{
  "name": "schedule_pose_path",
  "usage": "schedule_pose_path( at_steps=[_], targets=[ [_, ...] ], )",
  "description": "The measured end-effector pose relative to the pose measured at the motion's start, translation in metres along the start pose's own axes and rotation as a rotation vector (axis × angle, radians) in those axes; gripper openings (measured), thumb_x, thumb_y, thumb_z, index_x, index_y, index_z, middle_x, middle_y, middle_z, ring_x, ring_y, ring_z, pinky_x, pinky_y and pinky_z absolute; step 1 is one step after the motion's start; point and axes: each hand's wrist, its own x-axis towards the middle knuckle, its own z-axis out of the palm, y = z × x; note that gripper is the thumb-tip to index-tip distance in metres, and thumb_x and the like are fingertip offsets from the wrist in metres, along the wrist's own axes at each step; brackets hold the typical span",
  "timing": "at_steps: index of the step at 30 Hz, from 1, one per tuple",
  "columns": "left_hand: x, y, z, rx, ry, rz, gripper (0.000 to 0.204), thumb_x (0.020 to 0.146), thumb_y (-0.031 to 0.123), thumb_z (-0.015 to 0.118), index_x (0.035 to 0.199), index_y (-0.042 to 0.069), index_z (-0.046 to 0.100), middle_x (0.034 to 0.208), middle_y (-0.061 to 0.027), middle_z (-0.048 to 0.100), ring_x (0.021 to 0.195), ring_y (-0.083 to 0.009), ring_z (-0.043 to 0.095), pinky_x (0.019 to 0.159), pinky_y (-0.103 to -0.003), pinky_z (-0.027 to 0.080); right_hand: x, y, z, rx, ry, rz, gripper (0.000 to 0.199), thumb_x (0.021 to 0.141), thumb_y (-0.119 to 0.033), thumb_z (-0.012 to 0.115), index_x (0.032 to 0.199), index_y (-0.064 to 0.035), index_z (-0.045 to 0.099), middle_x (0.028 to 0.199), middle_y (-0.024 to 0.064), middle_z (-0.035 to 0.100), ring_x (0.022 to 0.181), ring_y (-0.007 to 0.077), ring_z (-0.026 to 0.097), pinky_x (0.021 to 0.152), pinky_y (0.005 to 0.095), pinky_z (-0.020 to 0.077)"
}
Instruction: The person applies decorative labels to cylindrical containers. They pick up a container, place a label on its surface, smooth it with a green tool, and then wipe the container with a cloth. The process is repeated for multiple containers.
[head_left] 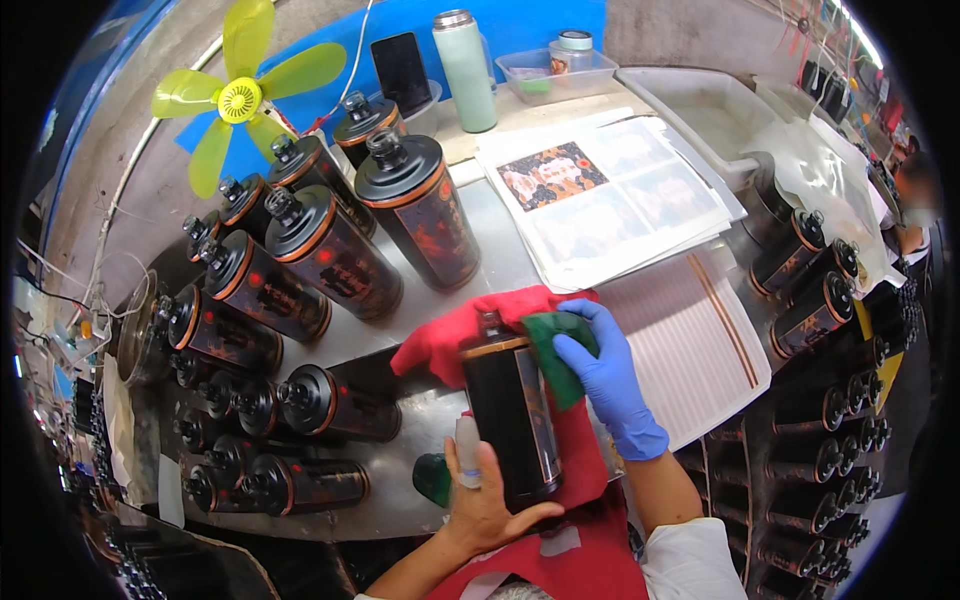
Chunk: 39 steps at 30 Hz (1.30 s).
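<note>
A dark bottle [502, 425] with an orange ring near its shoulder stands tilted in front of me. My left hand [487, 512] is closed around its lower left side, a white cover on one finger. In a blue glove, my right hand [610, 375] pinches a dark green cloth [558, 368] against the bottle's upper right side. Beneath and behind the bottle lies a red cloth [440, 342]. Close to my left hand, another dark green piece [431, 480] rests on the metal table [395, 490].
Several similar bottles [335, 255] crowd the table's left, under a yellow-green fan [238, 100]. Printed sheets [600, 185] and a striped sheet [685, 345] lie to the right. A pale green flask [466, 75] and plastic tubs [690, 110] stand behind; racked bottles [805, 460] fill the lower right.
</note>
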Motion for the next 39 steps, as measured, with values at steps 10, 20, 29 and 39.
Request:
schedule_pose_path(
  at_steps=[10,20,29,39],
  targets=[
    [-0.008,-0.014,0.020,-0.332,-0.039,-0.040,0.111,0.070,0.027,0.078,0.140,-0.008,-0.001,0.099,-0.0137,0.063,0.084,-0.0260,0.064,0.074,-0.031,0.050,-0.067,0.029,-0.136,0.005,0.373,0.218,0.028,0.075,-0.009,0.060,0.101,-0.0030,0.056,0.089,0.0043,0.058,0.085,0.0123,0.054,0.077,0.0232,0.0430],
    [-0.005,-0.011,0.020,-0.291,0.019,0.010,0.103,0.074,0.030,0.074,0.139,-0.011,0.005,0.093,-0.0138,0.064,0.084,-0.0285,0.063,0.077,-0.033,0.048,-0.104,0.080,-0.273,-0.189,1.047,0.349,0.035,0.077,-0.035,0.072,0.082,-0.0011,0.062,0.074,0.0026,0.055,0.066,0.0104,0.049,0.060,0.0254,0.0399],
    [-0.008,-0.005,0.007,-0.050,0.043,-0.003,0.103,0.071,0.043,0.073,0.137,-0.014,0.017,0.130,-0.0311,0.038,0.115,-0.0421,0.045,0.099,-0.040,0.035,-0.137,0.049,-0.279,-0.435,0.927,0.178,0.019,0.084,-0.014,0.061,0.093,0.0018,0.064,0.073,0.0030,0.060,0.066,0.0088,0.051,0.061,0.0231,0.0411],
    [0.055,0.063,-0.013,-0.935,-0.330,0.198,0.036,0.088,0.030,0.057,0.112,0.003,0.053,0.112,-0.0190,0.049,0.107,-0.0349,0.044,0.091,-0.040,0.035,-0.143,-0.133,-0.059,-0.801,-0.289,0.039,0.009,0.071,-0.005,0.071,0.078,-0.0020,0.065,0.061,0.0034,0.059,0.053,0.0050,0.053,0.050,0.0201,0.0406]
  ],
)
